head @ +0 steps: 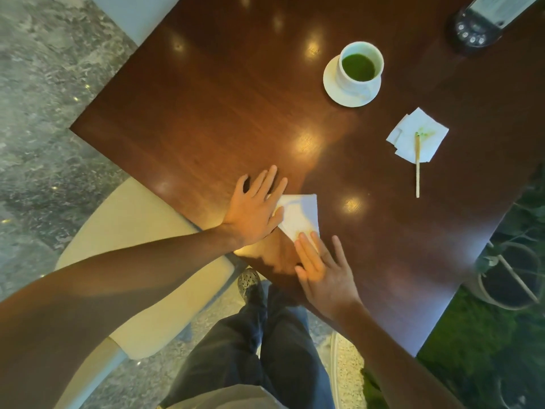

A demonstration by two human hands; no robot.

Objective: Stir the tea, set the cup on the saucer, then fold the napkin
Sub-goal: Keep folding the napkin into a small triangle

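Observation:
A white cup (362,65) of green tea stands on a white saucer (334,87) at the far side of the dark wooden table (206,113). A folded white napkin (303,215) lies near the table's front edge. My left hand (256,209) lies flat with spread fingers on the napkin's left edge. My right hand (323,268) rests flat with its fingertips on the napkin's near corner. A wooden stirrer (417,169) with a green-stained tip lies on a second, stained napkin (418,134) at the right.
A dark device with buttons (472,31) sits at the table's far right corner. A cream chair (141,231) stands to the left by the table's edge. A potted plant (507,276) and green ground lie to the right below the table.

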